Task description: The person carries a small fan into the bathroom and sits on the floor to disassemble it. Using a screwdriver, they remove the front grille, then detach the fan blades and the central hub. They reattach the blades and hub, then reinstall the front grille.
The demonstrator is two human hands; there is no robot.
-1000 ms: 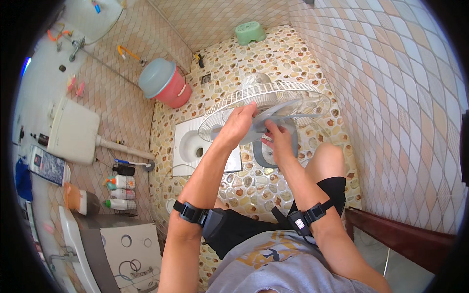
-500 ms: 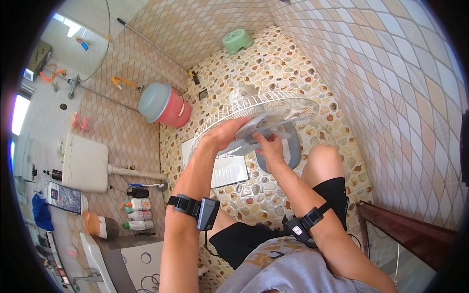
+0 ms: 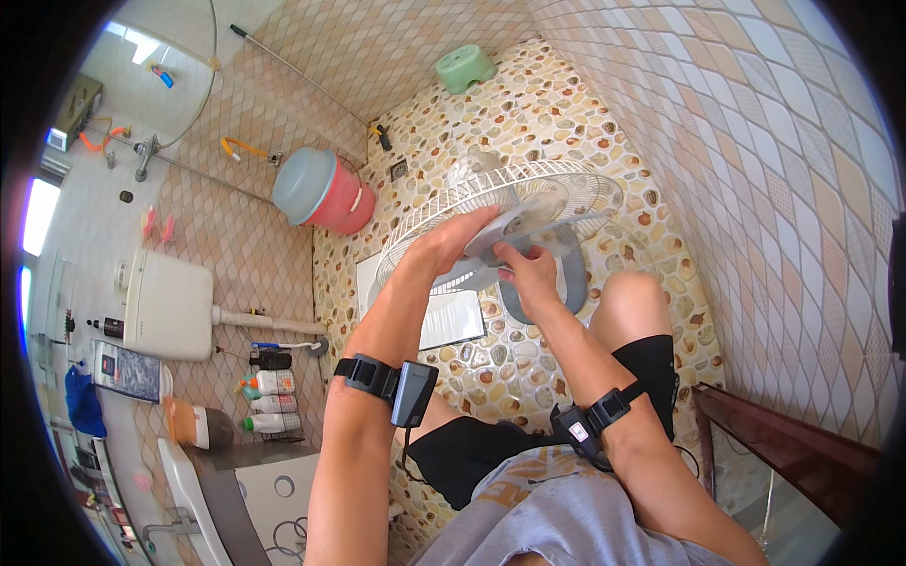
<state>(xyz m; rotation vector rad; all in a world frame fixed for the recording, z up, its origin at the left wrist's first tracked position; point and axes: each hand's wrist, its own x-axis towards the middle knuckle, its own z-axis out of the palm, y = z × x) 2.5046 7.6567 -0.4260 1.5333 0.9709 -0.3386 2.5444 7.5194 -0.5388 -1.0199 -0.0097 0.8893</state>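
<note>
A white fan guard (image 3: 566,189) is being held tilted above the pebble-patterned floor (image 3: 566,104), with the left hand (image 3: 451,241) laid flat on its near rim. A grey fan blade (image 3: 528,222) inside it is apparently being gripped by the right hand (image 3: 527,275), fingers curled. A red bucket (image 3: 326,193) is standing well apart.

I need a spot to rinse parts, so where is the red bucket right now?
In the head view the red bucket with its pale blue lid sits upper left of centre, on the pebble floor against the tiled wall, left of the white fan grille.

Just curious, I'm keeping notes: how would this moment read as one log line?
left hand: on fan guard rim | right hand: at fan blades, under guard | place: pebble-tile floor
</note>
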